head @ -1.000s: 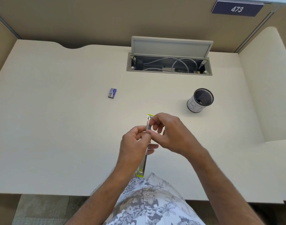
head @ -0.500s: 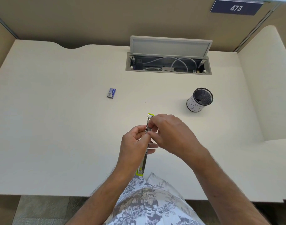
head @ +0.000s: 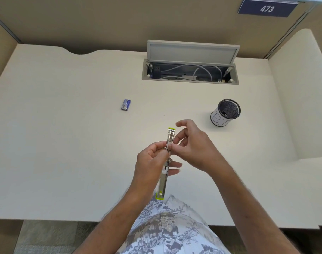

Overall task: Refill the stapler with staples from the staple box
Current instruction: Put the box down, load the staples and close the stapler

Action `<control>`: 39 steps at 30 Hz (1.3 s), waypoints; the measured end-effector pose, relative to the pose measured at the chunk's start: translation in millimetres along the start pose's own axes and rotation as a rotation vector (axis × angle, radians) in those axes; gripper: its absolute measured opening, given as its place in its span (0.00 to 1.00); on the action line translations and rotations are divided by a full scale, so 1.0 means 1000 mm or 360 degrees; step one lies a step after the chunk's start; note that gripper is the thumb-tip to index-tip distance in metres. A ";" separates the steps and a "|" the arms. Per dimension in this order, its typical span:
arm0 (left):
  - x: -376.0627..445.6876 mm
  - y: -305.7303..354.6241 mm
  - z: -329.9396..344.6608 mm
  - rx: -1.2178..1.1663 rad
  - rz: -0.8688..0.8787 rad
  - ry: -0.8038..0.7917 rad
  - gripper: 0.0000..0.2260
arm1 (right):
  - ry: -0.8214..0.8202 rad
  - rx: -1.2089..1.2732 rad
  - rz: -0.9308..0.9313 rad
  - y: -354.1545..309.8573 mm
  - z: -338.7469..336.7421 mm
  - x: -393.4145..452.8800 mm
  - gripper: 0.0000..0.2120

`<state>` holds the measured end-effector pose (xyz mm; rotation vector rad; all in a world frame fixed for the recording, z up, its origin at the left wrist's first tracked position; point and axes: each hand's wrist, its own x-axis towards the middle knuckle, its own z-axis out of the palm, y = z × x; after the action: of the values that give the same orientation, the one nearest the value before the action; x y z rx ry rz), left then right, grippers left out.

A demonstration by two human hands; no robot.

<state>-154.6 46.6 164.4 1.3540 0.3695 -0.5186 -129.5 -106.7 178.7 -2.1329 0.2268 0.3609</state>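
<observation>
A silver stapler (head: 169,138) with lime-green ends is opened out flat and long, held above the near middle of the desk. My left hand (head: 153,165) grips it around the hinge. My right hand (head: 193,145) pinches the magazine rail with thumb and a finger just right of the left thumb, the index finger lifted and spread. I cannot tell whether a staple strip is under the fingertips. The small blue staple box (head: 126,104) lies shut on the desk, up and to the left, apart from both hands.
A black mesh pen cup (head: 225,114) with a white label stands right of the hands. An open cable hatch (head: 190,73) with its lid raised sits at the back of the cream desk (head: 56,143). Partition walls close off the back and right.
My right hand's fingers have spread and lifted off the stapler's far end, exposing more of the magazine. The left hand's grip and the stapler stay about where they were.
</observation>
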 end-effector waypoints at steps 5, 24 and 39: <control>-0.002 -0.006 0.000 -0.0014 -0.0030 -0.0060 0.11 | -0.0005 0.0625 0.0258 0.008 0.008 0.010 0.12; 0.009 -0.013 -0.004 0.0036 0.0040 -0.0080 0.06 | -0.0048 0.1033 0.0045 0.029 0.013 0.011 0.10; 0.009 -0.007 0.001 0.0125 -0.0141 0.0026 0.07 | -0.0050 0.1014 0.0036 0.036 0.025 0.012 0.10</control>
<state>-151.3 43.1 154.0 1.4232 0.4275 -0.6012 -132.7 -106.1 133.8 -1.4978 0.3018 0.2861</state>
